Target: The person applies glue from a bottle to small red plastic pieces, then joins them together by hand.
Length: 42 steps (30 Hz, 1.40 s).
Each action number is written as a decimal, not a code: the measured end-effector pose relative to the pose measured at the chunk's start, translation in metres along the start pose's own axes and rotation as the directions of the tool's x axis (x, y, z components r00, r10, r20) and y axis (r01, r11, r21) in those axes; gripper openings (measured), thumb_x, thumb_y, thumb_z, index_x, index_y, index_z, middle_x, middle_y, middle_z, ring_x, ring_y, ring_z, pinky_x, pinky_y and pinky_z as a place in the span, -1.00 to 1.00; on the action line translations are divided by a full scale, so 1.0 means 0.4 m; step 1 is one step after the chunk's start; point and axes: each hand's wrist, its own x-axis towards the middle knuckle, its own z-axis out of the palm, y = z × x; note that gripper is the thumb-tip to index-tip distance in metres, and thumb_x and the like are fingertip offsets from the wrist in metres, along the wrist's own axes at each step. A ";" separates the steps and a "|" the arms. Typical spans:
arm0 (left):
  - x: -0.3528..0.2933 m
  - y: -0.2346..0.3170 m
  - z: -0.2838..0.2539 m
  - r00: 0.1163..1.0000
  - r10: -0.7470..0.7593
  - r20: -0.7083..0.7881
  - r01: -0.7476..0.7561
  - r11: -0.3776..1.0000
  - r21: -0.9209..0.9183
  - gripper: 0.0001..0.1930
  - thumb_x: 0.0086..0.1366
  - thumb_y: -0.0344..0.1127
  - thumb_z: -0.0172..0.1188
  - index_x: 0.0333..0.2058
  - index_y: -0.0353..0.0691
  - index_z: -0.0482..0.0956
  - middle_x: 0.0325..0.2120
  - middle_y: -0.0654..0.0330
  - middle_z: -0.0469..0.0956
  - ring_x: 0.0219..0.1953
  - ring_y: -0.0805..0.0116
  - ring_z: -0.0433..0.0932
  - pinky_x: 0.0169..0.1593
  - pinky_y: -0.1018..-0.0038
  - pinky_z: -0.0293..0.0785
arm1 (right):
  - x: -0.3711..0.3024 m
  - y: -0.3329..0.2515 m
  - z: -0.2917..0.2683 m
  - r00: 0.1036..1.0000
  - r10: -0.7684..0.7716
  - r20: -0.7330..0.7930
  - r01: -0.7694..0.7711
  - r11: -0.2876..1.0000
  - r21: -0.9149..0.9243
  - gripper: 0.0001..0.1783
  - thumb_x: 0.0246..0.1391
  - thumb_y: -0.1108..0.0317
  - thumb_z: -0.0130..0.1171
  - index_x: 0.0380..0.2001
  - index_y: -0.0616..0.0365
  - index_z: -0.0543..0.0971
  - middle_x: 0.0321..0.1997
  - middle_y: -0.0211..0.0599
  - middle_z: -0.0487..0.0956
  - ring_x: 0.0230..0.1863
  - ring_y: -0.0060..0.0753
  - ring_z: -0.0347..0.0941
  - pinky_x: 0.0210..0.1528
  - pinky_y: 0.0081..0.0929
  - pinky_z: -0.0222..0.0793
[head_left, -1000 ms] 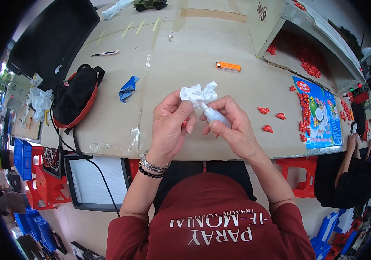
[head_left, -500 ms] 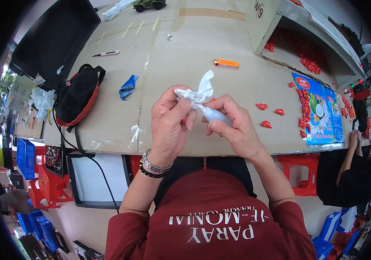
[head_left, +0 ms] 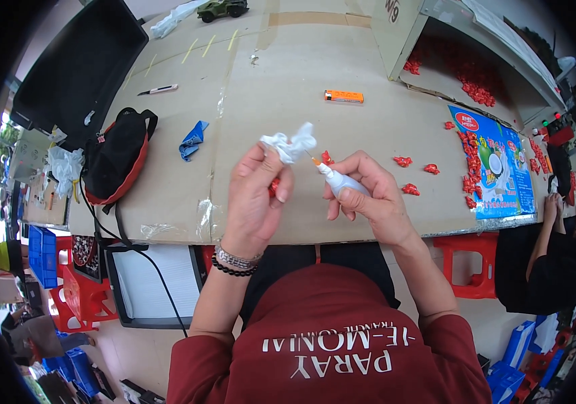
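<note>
My left hand (head_left: 256, 202) pinches a crumpled white tissue (head_left: 289, 144) between thumb and fingers. A small red piece (head_left: 274, 187) shows by its curled fingers; whether they grip it or it lies beyond, I cannot tell. In my right hand (head_left: 377, 202) is a small white squeeze bottle (head_left: 342, 182), tilted up to the left. Its thin needle tip with an orange base points at the tissue, a little apart from it or just touching. Another red piece (head_left: 327, 157) lies past the bottle's tip.
Several red pieces (head_left: 402, 161) lie to the right, with more along a blue printed sheet (head_left: 493, 168) and inside a grey box (head_left: 406, 40). An orange lighter (head_left: 344, 96), blue wrapper (head_left: 194, 140), craft knife (head_left: 158, 89) and black bag (head_left: 121, 158) rest on the table. A co-worker's arm (head_left: 544, 236) is far right.
The bottle's tip has drawn back from the tissue, so its orange base and needle now show. My left hand has shifted slightly left with the tissue.
</note>
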 end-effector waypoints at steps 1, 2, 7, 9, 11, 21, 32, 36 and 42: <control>-0.005 -0.012 0.004 0.999 -0.037 0.029 0.037 0.999 -0.013 -0.84 0.38 -0.30 0.03 -0.20 -0.27 0.46 -0.46 0.32 0.49 -0.68 0.63 0.26 -0.62 0.70 0.06 | -0.001 0.004 0.000 0.999 0.015 0.030 -0.017 0.996 0.087 -0.72 0.14 0.32 0.12 -0.14 0.24 0.39 -0.31 -0.22 0.53 -0.43 -0.49 0.51 -0.49 -0.70 0.26; -0.009 -0.022 0.005 0.996 -0.072 0.058 0.074 0.997 -0.025 -0.83 0.38 -0.30 0.03 -0.20 -0.27 0.46 -0.45 0.32 0.50 -0.67 0.64 0.26 -0.62 0.71 0.06 | 0.000 0.008 0.001 0.999 0.017 0.031 -0.020 0.996 0.087 -0.72 0.14 0.32 0.12 -0.14 0.24 0.39 -0.31 -0.22 0.53 -0.43 -0.49 0.51 -0.49 -0.70 0.26; -0.020 -0.027 0.016 0.985 -0.070 0.160 0.083 0.994 -0.074 -0.80 0.36 -0.30 0.07 -0.16 -0.30 0.49 -0.36 0.26 0.55 -0.66 0.63 0.27 -0.61 0.71 0.11 | 0.000 0.022 0.008 0.993 0.082 0.089 -0.104 0.954 0.280 -0.67 0.15 0.24 0.12 -0.15 0.25 0.39 -0.38 -0.15 0.54 -0.51 -0.37 0.52 -0.58 -0.65 0.25; -0.020 -0.023 0.010 0.973 -0.060 0.223 0.070 0.997 -0.040 -0.79 0.34 -0.31 0.09 -0.15 -0.32 0.50 -0.32 0.22 0.56 -0.64 0.63 0.27 -0.59 0.72 0.15 | -0.003 0.027 0.013 0.990 0.102 0.100 -0.130 0.934 0.334 -0.66 0.15 0.23 0.12 -0.13 0.26 0.39 -0.39 -0.13 0.54 -0.54 -0.36 0.52 -0.62 -0.65 0.23; -0.022 -0.018 0.011 0.973 -0.051 0.224 0.056 0.998 -0.013 -0.80 0.34 -0.32 0.09 -0.15 -0.32 0.50 -0.31 0.21 0.56 -0.64 0.63 0.28 -0.58 0.72 0.16 | -0.004 0.035 0.013 0.986 0.122 0.112 -0.156 0.909 0.386 -0.64 0.15 0.22 0.12 -0.12 0.27 0.39 -0.41 -0.12 0.54 -0.56 -0.34 0.51 -0.65 -0.64 0.22; -0.030 -0.015 0.013 0.987 0.029 0.159 -0.029 1.000 -0.002 -0.88 0.31 -0.39 0.09 -0.23 -0.31 0.49 -0.39 0.22 0.50 -0.66 0.62 0.24 -0.58 0.70 0.16 | -0.005 0.047 0.018 0.969 0.163 0.187 -0.234 0.850 0.471 -0.65 0.17 0.21 0.10 -0.15 0.29 0.40 -0.45 -0.10 0.54 -0.63 -0.39 0.47 -0.75 -0.68 0.19; 0.010 0.055 -0.066 0.997 0.079 -0.016 -0.079 0.997 -0.004 -0.88 0.37 -0.36 0.00 -0.23 -0.27 0.43 -0.57 0.31 0.40 -0.71 0.61 0.21 -0.62 0.67 0.04 | -0.032 0.085 -0.025 0.977 0.193 0.086 -0.211 0.871 0.444 -0.70 0.17 0.24 0.09 -0.20 0.27 0.41 -0.44 -0.13 0.55 -0.63 -0.45 0.48 -0.74 -0.70 0.21; 0.000 0.029 -0.057 0.996 0.059 -0.064 -0.053 0.994 0.098 -0.86 0.36 -0.36 0.03 -0.16 -0.27 0.41 -0.44 0.27 0.47 -0.71 0.62 0.21 -0.63 0.70 0.04 | -0.035 0.087 -0.023 0.980 0.185 0.066 -0.196 0.895 0.401 -0.73 0.17 0.27 0.09 -0.20 0.26 0.40 -0.41 -0.14 0.56 -0.59 -0.45 0.50 -0.70 -0.70 0.22; -0.022 -0.004 -0.049 1.000 0.006 -0.027 -0.002 0.991 0.135 -0.81 0.32 -0.39 0.09 -0.12 -0.27 0.41 -0.40 0.29 0.47 -0.69 0.63 0.23 -0.61 0.71 0.09 | -0.035 0.075 -0.021 0.981 0.185 0.052 -0.192 0.927 0.322 -0.74 0.15 0.29 0.11 -0.20 0.24 0.40 -0.37 -0.15 0.57 -0.54 -0.47 0.51 -0.63 -0.70 0.24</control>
